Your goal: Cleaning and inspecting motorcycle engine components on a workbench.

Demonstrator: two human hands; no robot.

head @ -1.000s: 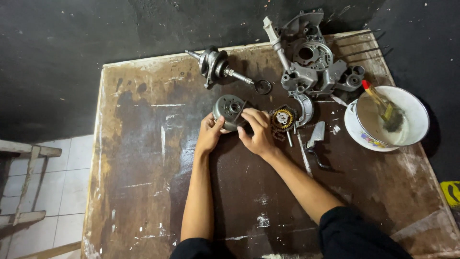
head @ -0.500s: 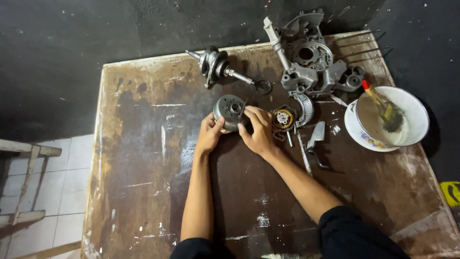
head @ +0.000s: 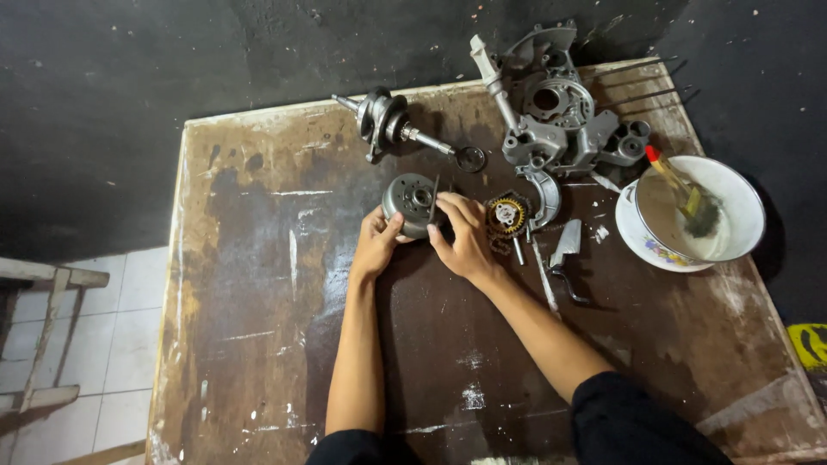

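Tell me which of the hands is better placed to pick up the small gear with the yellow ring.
Probably the right hand: the gear lies just beside it, and the left hand is on the far side of the round drum part.

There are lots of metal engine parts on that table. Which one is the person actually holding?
The round grey drum-shaped part, gripped between the left hand and right hand. The crankshaft and big casing lie untouched farther back.

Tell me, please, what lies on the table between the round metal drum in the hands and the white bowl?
In the head view, between the drum and the bowl lie a small gold-toothed gear, a curved grey metal piece and a small flat metal tool.
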